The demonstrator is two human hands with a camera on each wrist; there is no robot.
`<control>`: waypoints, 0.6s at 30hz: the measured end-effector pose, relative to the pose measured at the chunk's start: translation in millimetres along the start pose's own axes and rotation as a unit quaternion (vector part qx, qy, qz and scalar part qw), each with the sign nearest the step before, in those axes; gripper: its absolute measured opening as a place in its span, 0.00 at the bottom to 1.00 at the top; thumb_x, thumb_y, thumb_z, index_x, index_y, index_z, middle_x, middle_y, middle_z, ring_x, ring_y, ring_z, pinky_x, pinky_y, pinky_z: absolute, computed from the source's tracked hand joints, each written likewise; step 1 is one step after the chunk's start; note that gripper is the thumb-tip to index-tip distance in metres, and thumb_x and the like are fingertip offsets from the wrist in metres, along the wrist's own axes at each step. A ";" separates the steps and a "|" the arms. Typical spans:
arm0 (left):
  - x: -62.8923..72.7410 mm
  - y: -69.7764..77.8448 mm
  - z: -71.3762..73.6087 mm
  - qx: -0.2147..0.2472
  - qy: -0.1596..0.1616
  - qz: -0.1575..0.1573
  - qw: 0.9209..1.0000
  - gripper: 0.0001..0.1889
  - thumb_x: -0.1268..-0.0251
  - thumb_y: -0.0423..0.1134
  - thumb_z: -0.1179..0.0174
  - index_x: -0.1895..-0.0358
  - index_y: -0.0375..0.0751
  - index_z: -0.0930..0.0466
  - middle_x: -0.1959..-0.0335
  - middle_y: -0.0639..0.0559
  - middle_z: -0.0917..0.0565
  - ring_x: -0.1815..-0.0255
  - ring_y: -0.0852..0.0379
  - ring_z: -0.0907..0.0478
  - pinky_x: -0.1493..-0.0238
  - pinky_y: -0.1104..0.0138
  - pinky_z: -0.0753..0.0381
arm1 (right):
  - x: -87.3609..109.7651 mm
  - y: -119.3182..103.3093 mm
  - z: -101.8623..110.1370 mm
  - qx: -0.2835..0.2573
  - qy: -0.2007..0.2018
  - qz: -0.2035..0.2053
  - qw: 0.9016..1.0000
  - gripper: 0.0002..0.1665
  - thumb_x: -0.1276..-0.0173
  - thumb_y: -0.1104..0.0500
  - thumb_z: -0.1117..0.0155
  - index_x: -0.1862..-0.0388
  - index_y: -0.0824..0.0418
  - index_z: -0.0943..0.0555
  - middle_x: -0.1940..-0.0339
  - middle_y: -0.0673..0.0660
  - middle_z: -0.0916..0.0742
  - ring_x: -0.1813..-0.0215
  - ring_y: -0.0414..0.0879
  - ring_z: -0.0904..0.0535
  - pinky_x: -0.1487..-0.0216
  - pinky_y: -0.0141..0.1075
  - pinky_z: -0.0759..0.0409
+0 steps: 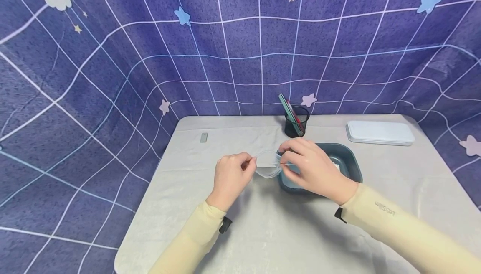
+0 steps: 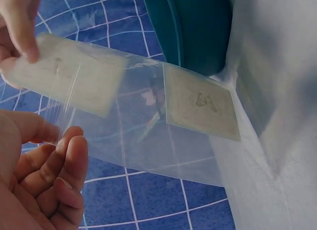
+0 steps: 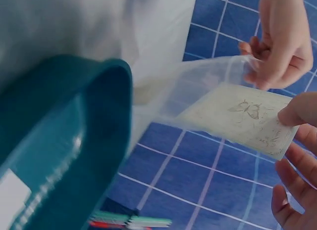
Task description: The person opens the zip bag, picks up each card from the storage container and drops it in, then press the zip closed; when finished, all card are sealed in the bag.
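Note:
My left hand [image 1: 233,178] pinches one edge of a clear plastic bag [image 2: 143,151], which hangs open-mouthed in front of me. With thumb and fingertips, my right hand [image 1: 312,167] holds a cream card [image 3: 247,111] printed with a brown butterfly. This card overlaps the bag's mouth; how far inside it reaches I cannot tell. Toward the far end of the bag, a second cream card [image 2: 203,104] with a small print shows in the left wrist view. Below and behind the right hand stands a dark teal bin [image 1: 349,161], partly hidden by it.
A black mesh pen cup [image 1: 297,125] with several pencils stands at the back of the white-covered table [image 1: 180,232]. A small grey block [image 1: 203,137] lies at the back left, a pale flat case [image 1: 379,132] at the back right. White paper [image 3: 12,195] lies in the bin.

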State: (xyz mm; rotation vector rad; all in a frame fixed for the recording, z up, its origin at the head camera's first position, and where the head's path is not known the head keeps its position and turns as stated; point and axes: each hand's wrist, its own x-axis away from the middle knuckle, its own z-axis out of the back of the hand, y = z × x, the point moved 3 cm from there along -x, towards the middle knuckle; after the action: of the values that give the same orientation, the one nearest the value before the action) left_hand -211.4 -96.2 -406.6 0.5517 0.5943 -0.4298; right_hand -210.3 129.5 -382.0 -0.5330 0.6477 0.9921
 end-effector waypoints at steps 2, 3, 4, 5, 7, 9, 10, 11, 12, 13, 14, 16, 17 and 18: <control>0.2 0.3 -0.4 0.003 0.000 -0.002 1.000 0.08 0.37 0.37 0.32 0.74 0.47 0.11 0.82 0.62 0.17 0.83 0.67 0.25 0.76 0.66 0.25 | 1.2 2.7 -6.7 0.002 -0.013 -0.013 1.000 0.05 0.38 0.64 0.30 0.67 0.55 0.18 0.50 0.55 0.17 0.52 0.50 0.22 0.53 0.47 0.23; 0.2 0.6 -0.5 0.004 -0.002 -0.002 1.000 0.08 0.36 0.37 0.32 0.74 0.47 0.11 0.82 0.63 0.17 0.83 0.67 0.25 0.76 0.67 0.25 | 1.5 3.8 -10.0 0.005 -0.019 -0.018 1.000 0.06 0.38 0.64 0.29 0.67 0.54 0.18 0.49 0.55 0.17 0.51 0.51 0.22 0.52 0.47 0.23; 0.1 0.7 -0.7 0.005 -0.002 -0.003 1.000 0.08 0.36 0.37 0.32 0.74 0.47 0.11 0.82 0.63 0.17 0.82 0.67 0.25 0.76 0.67 0.25 | 1.4 4.7 -12.8 0.009 -0.024 -0.022 0.999 0.06 0.38 0.64 0.28 0.67 0.54 0.17 0.49 0.55 0.17 0.52 0.51 0.22 0.52 0.47 0.23; 0.0 1.0 -0.9 0.006 -0.003 -0.003 1.000 0.08 0.36 0.37 0.32 0.74 0.47 0.11 0.81 0.62 0.17 0.82 0.67 0.24 0.76 0.67 0.25 | 1.3 5.5 -15.6 0.013 -0.030 -0.025 0.999 0.07 0.39 0.64 0.27 0.67 0.54 0.17 0.48 0.55 0.17 0.51 0.51 0.22 0.52 0.48 0.23; -0.6 1.0 -1.5 0.006 -0.003 -0.003 1.000 0.08 0.36 0.37 0.33 0.74 0.47 0.11 0.81 0.62 0.17 0.82 0.67 0.24 0.75 0.67 0.25 | 0.2 7.1 -20.9 0.020 -0.040 -0.032 0.998 0.07 0.39 0.63 0.25 0.67 0.54 0.16 0.47 0.56 0.17 0.50 0.52 0.21 0.51 0.49 0.22; -1.1 1.1 -1.8 0.006 -0.005 -0.002 1.000 0.08 0.36 0.36 0.33 0.74 0.47 0.11 0.81 0.62 0.17 0.82 0.67 0.24 0.75 0.67 0.25 | -1.3 8.5 -25.7 0.025 -0.051 -0.039 0.998 0.07 0.39 0.62 0.22 0.68 0.54 0.15 0.46 0.56 0.16 0.47 0.54 0.20 0.49 0.51 0.22; -1.3 1.2 -2.0 0.006 -0.006 -0.002 1.000 0.07 0.36 0.36 0.33 0.73 0.47 0.11 0.81 0.62 0.17 0.82 0.67 0.23 0.75 0.67 0.25 | -2.2 9.2 -28.0 0.026 -0.058 -0.044 0.997 0.07 0.39 0.62 0.22 0.68 0.54 0.14 0.46 0.57 0.16 0.46 0.55 0.20 0.47 0.52 0.22; -1.6 1.5 -2.2 0.005 -0.008 -0.002 1.000 0.07 0.36 0.36 0.33 0.73 0.46 0.11 0.81 0.62 0.17 0.81 0.66 0.23 0.75 0.67 0.25 | -3.0 9.8 -30.2 0.028 -0.065 -0.048 0.996 0.06 0.38 0.62 0.21 0.68 0.53 0.13 0.45 0.57 0.16 0.45 0.55 0.20 0.45 0.53 0.22; -1.8 1.7 -2.4 0.005 -0.009 -0.003 1.000 0.07 0.36 0.36 0.33 0.73 0.46 0.11 0.81 0.62 0.16 0.81 0.66 0.23 0.75 0.67 0.25 | -4.0 10.3 -31.9 0.027 -0.071 -0.054 0.996 0.06 0.39 0.61 0.21 0.68 0.54 0.12 0.45 0.57 0.16 0.44 0.55 0.20 0.44 0.53 0.22; -1.9 2.0 -2.2 0.005 -0.010 -0.004 1.000 0.07 0.36 0.35 0.33 0.73 0.46 0.11 0.81 0.62 0.16 0.81 0.66 0.23 0.75 0.67 0.25 | -5.1 10.6 -33.5 0.027 -0.076 -0.058 0.995 0.06 0.39 0.61 0.20 0.68 0.54 0.11 0.45 0.57 0.15 0.43 0.55 0.20 0.42 0.54 0.23; -2.0 2.1 -2.1 0.004 -0.010 -0.004 1.000 0.07 0.36 0.35 0.33 0.73 0.46 0.11 0.81 0.62 0.16 0.81 0.66 0.23 0.75 0.67 0.24 | -6.2 10.7 -34.9 0.027 -0.082 -0.063 0.994 0.06 0.39 0.61 0.19 0.67 0.54 0.11 0.45 0.57 0.15 0.43 0.55 0.20 0.41 0.54 0.23; -2.2 2.4 -2.0 0.002 -0.008 -0.005 1.000 0.07 0.36 0.36 0.33 0.73 0.46 0.11 0.81 0.62 0.16 0.81 0.66 0.23 0.75 0.67 0.24 | -8.1 11.3 -37.3 0.029 -0.091 -0.072 0.993 0.06 0.41 0.60 0.18 0.67 0.53 0.10 0.46 0.57 0.14 0.43 0.55 0.20 0.40 0.53 0.24; -2.2 2.3 -2.0 0.002 -0.007 -0.006 1.000 0.07 0.36 0.36 0.33 0.73 0.46 0.11 0.81 0.62 0.16 0.81 0.66 0.22 0.75 0.67 0.24 | -9.0 11.6 -38.1 0.030 -0.094 -0.076 0.992 0.06 0.42 0.60 0.17 0.67 0.53 0.09 0.46 0.57 0.14 0.44 0.54 0.19 0.39 0.53 0.24; -2.3 2.4 -1.9 0.002 -0.006 -0.007 1.000 0.07 0.36 0.36 0.33 0.73 0.46 0.11 0.81 0.62 0.16 0.81 0.66 0.23 0.75 0.67 0.24 | -9.7 12.0 -39.1 0.031 -0.099 -0.081 0.991 0.06 0.42 0.59 0.17 0.67 0.53 0.09 0.46 0.57 0.14 0.44 0.54 0.19 0.39 0.53 0.24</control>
State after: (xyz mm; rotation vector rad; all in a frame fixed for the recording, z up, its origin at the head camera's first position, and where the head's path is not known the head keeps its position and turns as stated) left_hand -212.6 -92.8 -405.6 0.5483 0.5854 -0.4467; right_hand -234.6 102.9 -403.7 -0.4200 0.4492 0.8561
